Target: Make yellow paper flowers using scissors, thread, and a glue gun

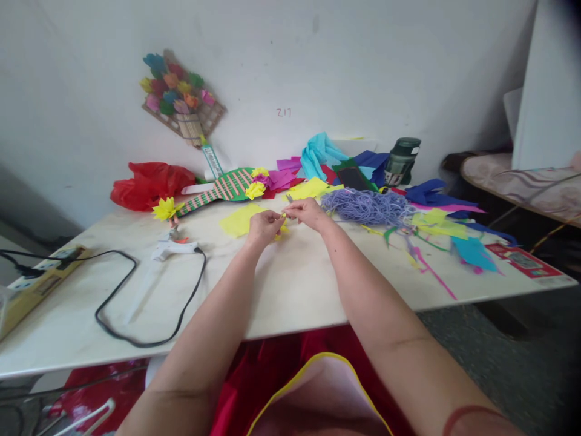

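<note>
Both of my hands meet over the middle of the table [299, 284]. My left hand [265, 227] pinches a small piece of yellow crepe paper [284, 216], part of which shows below the fingers. Against the same piece, my right hand [306, 212] has its fingers closed; a thin grey metal tip, perhaps of scissors [289, 198], pokes out above them. A flat yellow paper sheet [238, 220] lies just left of my left hand. Behind my right hand is more yellow paper [308, 189]. My fingers hide most of the small piece.
A white glue gun [175, 248] with a looping black cord lies left, near a power strip [43, 284]. A green lute-shaped craft [227, 188] with yellow flowers rests behind. Purple yarn [367, 207], coloured paper scraps and a dark green jar [402, 162] stand right.
</note>
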